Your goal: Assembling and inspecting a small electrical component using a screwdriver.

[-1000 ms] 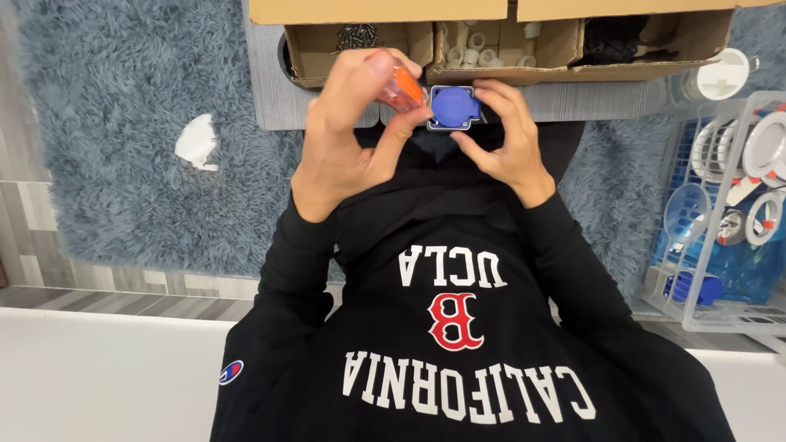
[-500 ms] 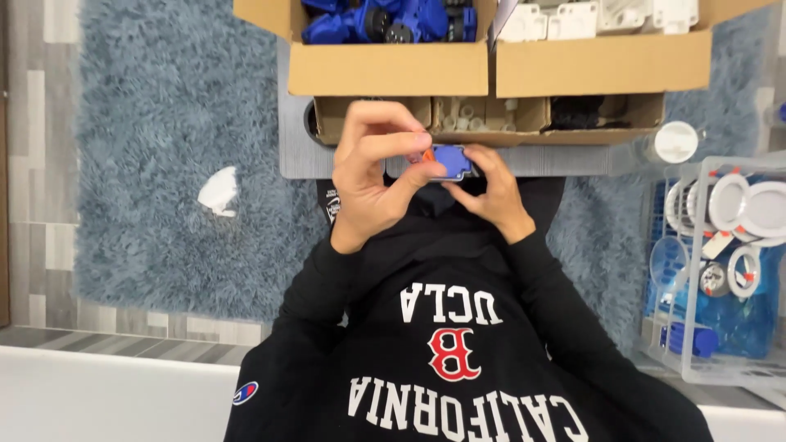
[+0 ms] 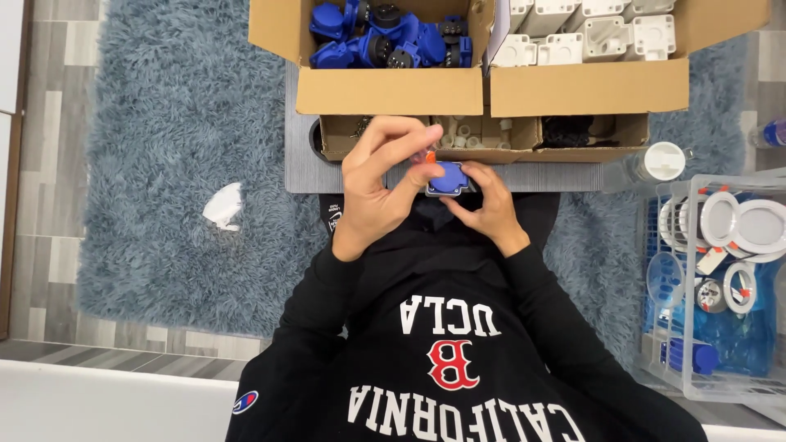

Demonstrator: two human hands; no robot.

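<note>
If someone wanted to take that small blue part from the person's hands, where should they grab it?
Probably by the upper edge of the blue part, coming from the boxes' side. Its flat face looks up, the right hand cups it from below, and the left hand with an orange tool crowds its left.

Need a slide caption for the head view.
Left hand grips orange-handled tool, right hand holds blue plastic socket cover.

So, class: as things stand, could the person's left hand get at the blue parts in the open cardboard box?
Probably not yet: the left hand grips an orange tool against the blue part, though the blue parts lie uncovered above.
</note>
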